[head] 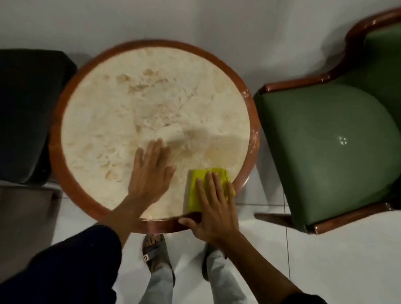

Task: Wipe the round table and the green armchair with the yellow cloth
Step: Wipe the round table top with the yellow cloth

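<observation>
Yellow cloth, folded, lies under my right hand at the lower right of the round table, near the centre of the frame; the palm is flat and the fingers spread, pressing on it and not gripping, while my left hand rests open and flat on the pale stone top just beside it. Because the cloth is so near the brown wooden rim, I think a stroke toward me could push it over the edge to the tiled floor. The green armchair at the right of the frame looks not yet wiped, and if I lean too heavily on the left hand the table may tip.
</observation>
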`<state>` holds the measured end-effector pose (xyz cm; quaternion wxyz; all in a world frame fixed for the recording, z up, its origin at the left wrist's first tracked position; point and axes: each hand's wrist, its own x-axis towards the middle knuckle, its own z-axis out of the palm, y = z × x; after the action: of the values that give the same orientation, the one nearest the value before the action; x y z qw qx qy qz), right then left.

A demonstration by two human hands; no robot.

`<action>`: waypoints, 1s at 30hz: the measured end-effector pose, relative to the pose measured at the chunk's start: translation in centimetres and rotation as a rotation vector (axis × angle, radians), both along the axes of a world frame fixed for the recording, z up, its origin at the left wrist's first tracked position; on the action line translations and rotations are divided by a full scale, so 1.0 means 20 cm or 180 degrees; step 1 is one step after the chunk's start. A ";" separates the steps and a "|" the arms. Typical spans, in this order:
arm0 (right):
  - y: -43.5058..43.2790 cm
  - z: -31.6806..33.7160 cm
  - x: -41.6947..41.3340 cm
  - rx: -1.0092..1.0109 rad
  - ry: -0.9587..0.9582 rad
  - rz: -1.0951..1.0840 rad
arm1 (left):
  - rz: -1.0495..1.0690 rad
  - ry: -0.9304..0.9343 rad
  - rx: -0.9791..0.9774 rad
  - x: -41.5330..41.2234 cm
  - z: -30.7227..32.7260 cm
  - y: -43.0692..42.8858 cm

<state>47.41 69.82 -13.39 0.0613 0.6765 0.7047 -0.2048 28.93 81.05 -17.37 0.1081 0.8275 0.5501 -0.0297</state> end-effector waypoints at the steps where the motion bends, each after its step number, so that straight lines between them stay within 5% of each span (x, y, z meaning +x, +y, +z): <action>1: -0.01 -0.06 0.00 0.0161 0.0055 -0.0072 | 0.0049 0.0007 -0.0056 0.00 -0.07 0.00; 4: 0.03 -0.15 -0.02 0.0771 0.0052 -0.0418 | 0.0036 0.0078 0.0202 -0.05 -0.19 -0.03; 21: 0.54 -0.26 0.22 0.0500 -0.0366 -0.1288 | -0.0009 -0.0016 0.0673 -0.04 -0.22 -0.02; 30: 0.01 -0.29 0.17 0.0470 -0.0376 -0.1101 | -0.0086 -0.0101 0.0860 -0.04 -0.22 -0.03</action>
<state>50.78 70.12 -19.09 0.0166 0.8011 0.5862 -0.1200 28.04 80.49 -21.86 0.0039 0.8422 0.5361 0.0562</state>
